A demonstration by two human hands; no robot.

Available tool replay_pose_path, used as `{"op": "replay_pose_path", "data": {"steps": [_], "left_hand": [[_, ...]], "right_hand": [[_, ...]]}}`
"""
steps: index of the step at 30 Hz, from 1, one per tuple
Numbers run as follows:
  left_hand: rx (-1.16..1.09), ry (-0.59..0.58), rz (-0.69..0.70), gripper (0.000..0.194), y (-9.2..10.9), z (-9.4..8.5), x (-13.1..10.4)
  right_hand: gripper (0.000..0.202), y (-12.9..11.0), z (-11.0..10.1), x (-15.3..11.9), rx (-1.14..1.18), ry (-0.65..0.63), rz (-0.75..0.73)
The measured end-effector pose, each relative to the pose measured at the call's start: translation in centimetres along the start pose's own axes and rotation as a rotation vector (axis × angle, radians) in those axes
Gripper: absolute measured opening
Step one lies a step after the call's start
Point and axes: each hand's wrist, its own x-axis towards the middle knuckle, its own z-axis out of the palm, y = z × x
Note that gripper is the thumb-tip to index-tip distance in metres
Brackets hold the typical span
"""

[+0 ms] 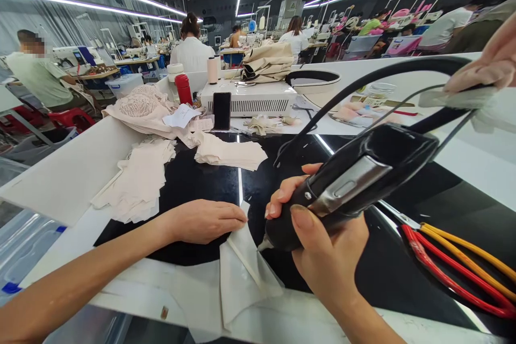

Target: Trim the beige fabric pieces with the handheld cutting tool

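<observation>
My right hand point(330, 242) is wrapped around a bulky black corded hand tool point(314, 199) with a silver panel on its side. The tool's small pointed tip point(265, 244) faces down and left, beside the edge of a pale beige fabric piece point(237, 279). With fingers pressed together, my left hand point(207, 220) pinches the upper end of that fabric. The piece has a narrow folded strip along it and hangs over the table's front edge. Whether the tip touches the fabric I cannot tell.
Stacks of beige fabric pieces point(141, 180) lie at left on the black tabletop point(193, 188). Scissors with red and yellow handles point(459, 263) rest at right. Behind stand a phone point(222, 111), a red bottle point(183, 89) and a white box point(250, 98). Another hand point(484, 72) is at the cable, upper right.
</observation>
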Motion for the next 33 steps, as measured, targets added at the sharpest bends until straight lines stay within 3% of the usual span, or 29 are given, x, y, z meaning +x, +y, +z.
{"op": "replay_pose_path", "data": {"steps": [9,33], "left_hand": [[0.069,-0.100,-0.088,0.043,2.3,-1.5,-0.2],[0.036,-0.017,-0.087,0.037,3.0,-0.9,-0.3]], "right_hand": [[0.038,0.1,0.0,-0.2,0.003,-0.012,0.006],[0.040,0.6,0.3,0.9,-0.021,0.030,0.015]]}}
